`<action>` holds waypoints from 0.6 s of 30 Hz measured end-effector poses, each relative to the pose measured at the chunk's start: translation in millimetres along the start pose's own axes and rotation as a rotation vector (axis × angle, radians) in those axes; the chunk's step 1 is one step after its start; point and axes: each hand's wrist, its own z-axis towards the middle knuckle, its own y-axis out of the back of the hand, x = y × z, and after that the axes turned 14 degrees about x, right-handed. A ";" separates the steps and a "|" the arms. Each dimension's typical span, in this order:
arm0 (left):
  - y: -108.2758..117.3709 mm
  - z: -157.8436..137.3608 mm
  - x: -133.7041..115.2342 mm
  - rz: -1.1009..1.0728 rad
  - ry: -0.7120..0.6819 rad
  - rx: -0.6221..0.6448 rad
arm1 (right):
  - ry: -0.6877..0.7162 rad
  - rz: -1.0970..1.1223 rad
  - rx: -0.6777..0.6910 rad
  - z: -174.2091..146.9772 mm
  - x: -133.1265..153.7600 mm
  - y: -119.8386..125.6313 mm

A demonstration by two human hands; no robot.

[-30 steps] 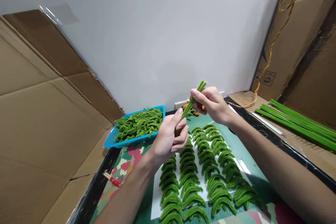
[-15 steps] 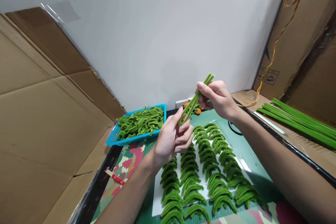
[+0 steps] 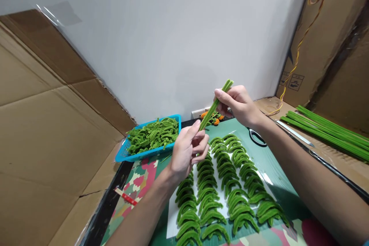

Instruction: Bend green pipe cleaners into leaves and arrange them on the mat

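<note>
Two hands [image 3: 188,149] [image 3: 238,103]; one bundle [image 3: 210,113]; four green rows [image 3: 211,218]

Open passage: a strip of green mat [image 3: 241,132] between the rows of curved green pieces [image 3: 207,194] and the black ring handle [image 3: 258,144]. Obstructions: blue basket [image 3: 144,156] at far left; white wall [image 3: 173,46] closing the far side.

The strips [image 3: 213,107] are green, the basket [image 3: 144,156] blue, the cloth [image 3: 140,180] blotched red, green and cream.

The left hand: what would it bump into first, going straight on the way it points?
Probably the right hand, which pinches the same green strips farther up, though depth is unclear in this single view.
</note>
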 end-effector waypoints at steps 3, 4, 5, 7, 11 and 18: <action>0.6 1.5 2.5 0.036 -0.081 -0.071 | 0.008 -0.039 -0.006 -0.8 -0.7 1.8; 1.0 1.9 3.2 0.026 -0.077 -0.084 | 0.010 -0.044 -0.006 -0.8 -0.7 1.7; 1.3 2.1 3.8 0.005 -0.059 -0.090 | 0.011 -0.042 -0.004 -0.6 -0.5 1.3; 1.4 2.2 4.2 -0.062 -0.010 -0.086 | 0.014 -0.029 -0.002 -0.1 0.0 0.3; -1.3 0.5 3.0 -0.188 0.004 -0.075 | 0.040 -0.015 -0.049 -1.0 -1.3 0.9; -4.6 -2.0 2.9 -0.272 0.046 0.014 | 0.065 -0.041 -0.050 -4.3 -1.4 3.5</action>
